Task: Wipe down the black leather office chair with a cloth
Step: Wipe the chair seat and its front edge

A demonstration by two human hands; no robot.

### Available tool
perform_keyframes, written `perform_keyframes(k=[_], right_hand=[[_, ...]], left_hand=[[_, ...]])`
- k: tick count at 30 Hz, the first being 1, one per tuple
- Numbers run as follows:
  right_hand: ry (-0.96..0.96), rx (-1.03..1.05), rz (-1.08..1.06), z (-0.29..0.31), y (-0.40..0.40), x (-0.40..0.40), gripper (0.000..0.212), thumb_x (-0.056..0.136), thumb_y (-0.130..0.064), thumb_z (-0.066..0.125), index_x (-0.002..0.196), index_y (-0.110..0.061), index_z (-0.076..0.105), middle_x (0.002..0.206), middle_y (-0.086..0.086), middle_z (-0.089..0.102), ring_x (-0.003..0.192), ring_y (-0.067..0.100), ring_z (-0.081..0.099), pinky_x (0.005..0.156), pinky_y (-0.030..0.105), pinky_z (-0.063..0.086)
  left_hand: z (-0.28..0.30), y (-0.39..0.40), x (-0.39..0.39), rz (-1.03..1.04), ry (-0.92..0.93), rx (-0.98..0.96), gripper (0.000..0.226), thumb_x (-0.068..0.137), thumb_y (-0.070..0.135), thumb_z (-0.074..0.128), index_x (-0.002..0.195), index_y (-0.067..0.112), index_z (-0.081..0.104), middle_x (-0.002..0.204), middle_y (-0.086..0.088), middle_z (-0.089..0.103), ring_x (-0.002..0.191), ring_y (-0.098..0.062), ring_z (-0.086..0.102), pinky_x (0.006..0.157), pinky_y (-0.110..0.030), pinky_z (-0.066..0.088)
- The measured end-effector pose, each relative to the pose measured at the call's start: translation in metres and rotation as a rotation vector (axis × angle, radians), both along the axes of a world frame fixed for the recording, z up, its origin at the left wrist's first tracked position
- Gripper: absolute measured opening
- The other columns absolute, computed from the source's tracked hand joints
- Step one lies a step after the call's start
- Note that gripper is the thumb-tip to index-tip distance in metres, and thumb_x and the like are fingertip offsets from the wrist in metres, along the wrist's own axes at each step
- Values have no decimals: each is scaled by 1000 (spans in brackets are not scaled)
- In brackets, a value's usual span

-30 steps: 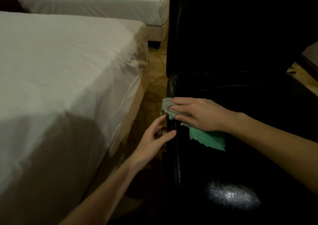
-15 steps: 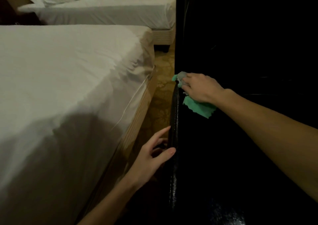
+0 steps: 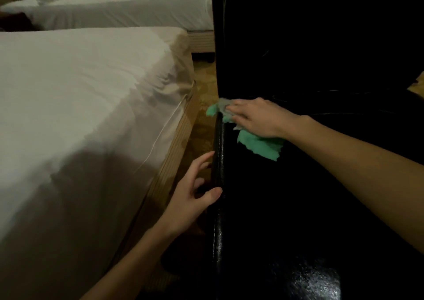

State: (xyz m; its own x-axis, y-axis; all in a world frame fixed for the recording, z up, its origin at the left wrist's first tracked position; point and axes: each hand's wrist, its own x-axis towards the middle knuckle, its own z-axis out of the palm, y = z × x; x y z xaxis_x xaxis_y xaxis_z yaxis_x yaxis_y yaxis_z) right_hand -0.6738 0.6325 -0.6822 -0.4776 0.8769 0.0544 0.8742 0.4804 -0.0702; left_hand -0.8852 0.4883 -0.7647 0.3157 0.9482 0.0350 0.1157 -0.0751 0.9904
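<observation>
The black leather office chair (image 3: 298, 208) fills the right half of the view, its seat below and its tall back rising behind. My right hand (image 3: 257, 118) presses a green cloth (image 3: 259, 146) flat on the seat's far left corner, where seat meets back; part of the cloth hangs over the left edge. My left hand (image 3: 195, 194) rests on the seat's left edge, nearer to me, thumb on top and fingers spread down the side.
A bed with a white sheet (image 3: 80, 116) stands close on the left, leaving a narrow strip of patterned floor (image 3: 202, 125) beside the chair. A second white bed (image 3: 119, 8) lies across the back.
My right hand slid the cloth along the seat's left edge away from me to the back corner, and it stays near there now. My left hand kept its place on the edge.
</observation>
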Motion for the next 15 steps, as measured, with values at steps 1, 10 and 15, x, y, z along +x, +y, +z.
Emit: perform_keyframes(k=[1,10,15], right_hand=[[10,3,-27,-2,8,11,42,105,-34,36,144,-22,46,152,0,41,131,26,48,109,43,40],[-10,-76,-154,-3,14,97,41,106,-19,38,143,-3,41,141,20,43,122,41,47,96,48,42],[34,-58,-76,-2,-9,32,47,104,-41,38,138,-12,50,146,7,42,138,25,38,113,37,30]], left_hand=[[3,-1,1,-8,12,7,66,78,54,67,139,52,44,140,29,50,133,3,45,100,-22,45],[9,7,-5,-46,302,190,68,87,66,50,149,43,34,154,22,32,139,0,37,101,-15,43],[15,10,-3,-68,485,276,71,89,71,41,153,44,26,157,32,20,140,10,27,94,-1,31]])
